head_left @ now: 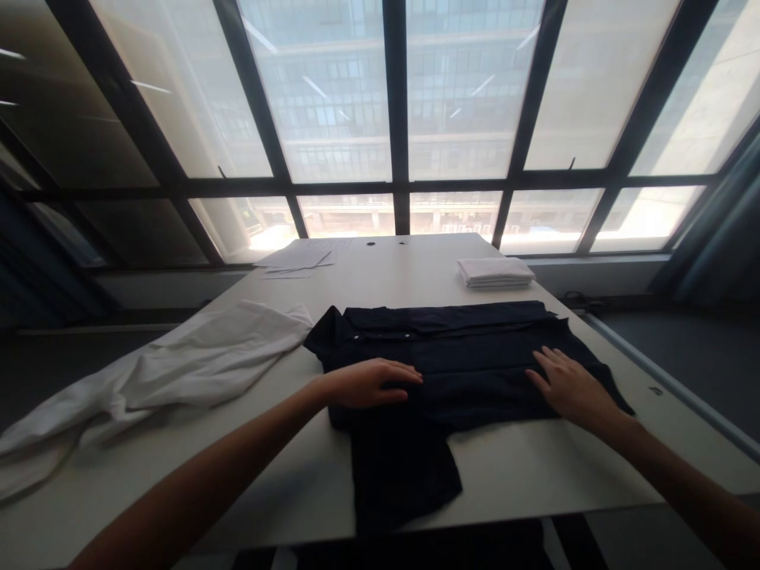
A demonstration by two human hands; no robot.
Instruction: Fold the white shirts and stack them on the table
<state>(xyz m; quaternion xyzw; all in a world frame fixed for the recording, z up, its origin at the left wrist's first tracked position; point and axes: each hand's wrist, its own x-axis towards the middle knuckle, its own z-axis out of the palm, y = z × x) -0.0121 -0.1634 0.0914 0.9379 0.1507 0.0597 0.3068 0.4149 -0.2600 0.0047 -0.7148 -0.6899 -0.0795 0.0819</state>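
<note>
A dark navy button shirt [475,356] lies spread sideways across the table, its collar to the left and one short sleeve hanging toward the near edge. Two pale buttons show near the collar. My left hand [374,382] rests on the shirt below the collar, fingers stretched out to the right. On the hem end at the right, my right hand [567,384] lies with its fingers spread on the cloth. Neither hand grips anything.
A crumpled white garment [207,356] lies at the left of the white table [409,273]. Toward the back right sits a folded white cloth stack [495,273]. Paper sheets [300,257] lie at the back left. Large windows [338,103] stand behind the table.
</note>
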